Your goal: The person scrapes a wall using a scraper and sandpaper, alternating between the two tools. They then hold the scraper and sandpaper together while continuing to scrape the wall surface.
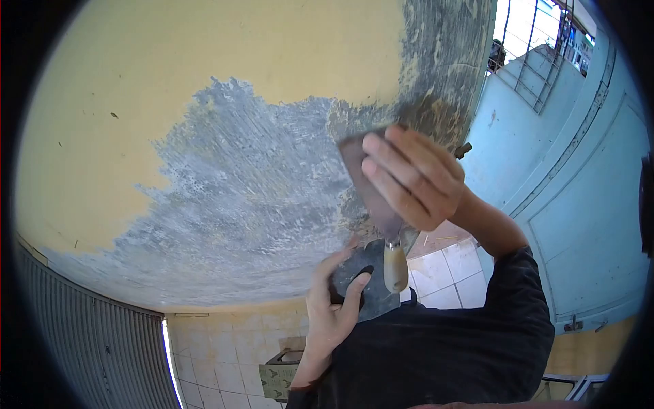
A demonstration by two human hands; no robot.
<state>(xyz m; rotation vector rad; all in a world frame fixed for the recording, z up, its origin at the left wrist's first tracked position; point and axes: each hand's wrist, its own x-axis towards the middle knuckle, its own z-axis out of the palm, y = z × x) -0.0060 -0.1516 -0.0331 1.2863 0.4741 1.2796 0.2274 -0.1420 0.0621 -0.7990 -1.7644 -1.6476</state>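
Note:
My right hand [419, 180] is closed on a putty knife, its fingers spread over the broad metal blade [361, 163]. The blade's wide end lies near the wall, and the pale handle [395, 269] hangs down toward my body. Lower down, my left hand [332, 300] grips a dark flat plate [375, 290], thumb on its face. That plate sits just below the knife's handle. Both tools are before a yellow wall [157, 61] with a large rough grey patch [252, 184] of streaky coating.
A darker strip [446, 48] runs up the wall's right edge. Beyond it stand a light blue door [586, 191] and a barred window opening [535, 54]. A ribbed grey shutter [75, 327] is at lower left. A green patterned box [276, 382] stands beside my left forearm, near white tiles.

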